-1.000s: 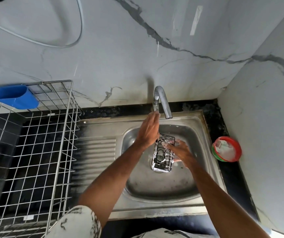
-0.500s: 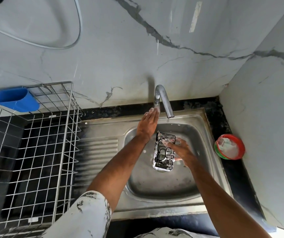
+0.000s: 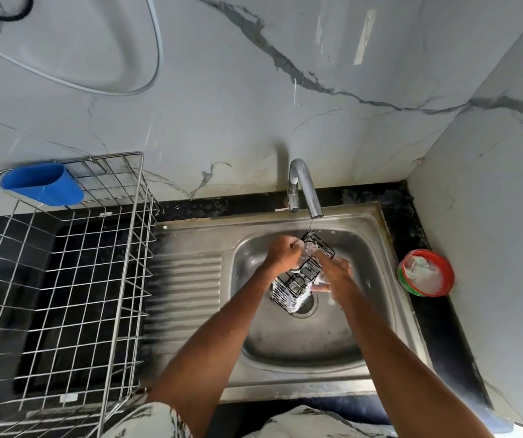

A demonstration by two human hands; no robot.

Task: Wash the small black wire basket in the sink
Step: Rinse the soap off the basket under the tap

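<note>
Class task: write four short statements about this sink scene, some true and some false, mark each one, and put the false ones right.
1. The left hand and the right hand both hold the small black wire basket over the sink. True.
2. No water leaves the tap. False: a thin stream falls from its spout onto the basket.
3. The blue cup stands in the sink. False: it hangs on the back corner of the large wire rack, left of the sink.
4. A red-rimmed bowl sits on the dark counter right of the sink. True.
</note>
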